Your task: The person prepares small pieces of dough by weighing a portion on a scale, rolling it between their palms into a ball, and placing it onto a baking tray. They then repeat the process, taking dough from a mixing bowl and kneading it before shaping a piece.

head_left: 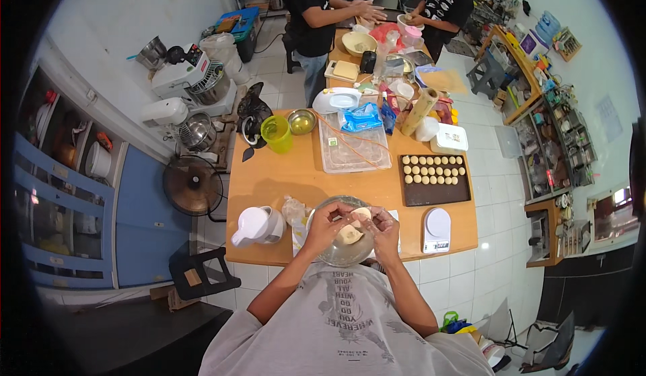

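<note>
The left hand (326, 227) has its fingers drawn together on a pale dough piece (362, 212), above a bowl (338, 255) with more dough (350, 235); the right hand (383, 229) pinches the piece's other side. Gentle, even pressure should avoid cracks; matching the dough balls (434, 170) on the dark tray (439, 194) and checking on the scale (437, 223) should keep sizes uniform

My right hand (383, 232) could pass far over bare tabletop (390, 186); the scale (437, 227) blocks it near right, the dark tray (437, 195) far right.
</note>
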The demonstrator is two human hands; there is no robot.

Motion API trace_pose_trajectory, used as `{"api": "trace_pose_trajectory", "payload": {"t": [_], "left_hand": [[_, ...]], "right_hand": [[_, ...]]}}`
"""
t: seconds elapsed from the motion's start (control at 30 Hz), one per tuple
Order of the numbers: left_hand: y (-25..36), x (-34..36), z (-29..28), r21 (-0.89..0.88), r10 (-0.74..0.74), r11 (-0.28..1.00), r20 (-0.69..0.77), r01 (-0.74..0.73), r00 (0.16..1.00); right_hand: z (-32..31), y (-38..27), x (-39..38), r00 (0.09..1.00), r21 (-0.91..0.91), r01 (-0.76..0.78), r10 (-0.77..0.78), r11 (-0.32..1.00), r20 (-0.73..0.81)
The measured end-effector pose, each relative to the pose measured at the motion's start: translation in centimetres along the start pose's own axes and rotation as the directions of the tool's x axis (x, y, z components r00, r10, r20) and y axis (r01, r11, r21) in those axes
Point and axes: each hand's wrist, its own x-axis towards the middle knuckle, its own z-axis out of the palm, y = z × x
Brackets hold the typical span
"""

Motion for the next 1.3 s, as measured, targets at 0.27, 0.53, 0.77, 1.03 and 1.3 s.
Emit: {"api": "trace_pose_trajectory", "payload": {"t": [0.27, 0.53, 0.77, 1.03, 1.3], "left_hand": [[-0.6, -0.7, -1.2, 0.065, 0.006, 0.998, -0.048, -0.002, 0.999], [-3.8, -2.3, -0.1, -0.065, -0.059, 0.997, -0.109, 0.052, 0.992], [-2.3, -3.2, -0.6, 0.085, -0.111, 0.99, -0.053, 0.115, 0.992], [-4.5, -3.3, -0.7, 0.019, -0.108, 0.994, -0.086, 0.11, 0.99], [-4.5, -1.8, -0.3, 0.107, -0.103, 0.988, -0.068, 0.11, 0.992]], "right_hand": [[-0.9, 0.3, 0.6, 0.989, -0.24, 0.024, 0.011, 0.971, 0.145], [-0.2, 2.1, -0.2, 0.999, -0.078, 0.019, -0.015, 0.997, 0.043], [-0.8, 1.5, -0.5, 0.986, -0.239, -0.02, 0.059, 0.971, 0.156], [-1.5, 2.6, -0.3, 0.981, -0.201, -0.119, 0.147, 0.972, 0.129], [-2.1, 3.3, 0.7, 0.996, -0.196, -0.046, 0.06, 0.98, 0.069]]}}
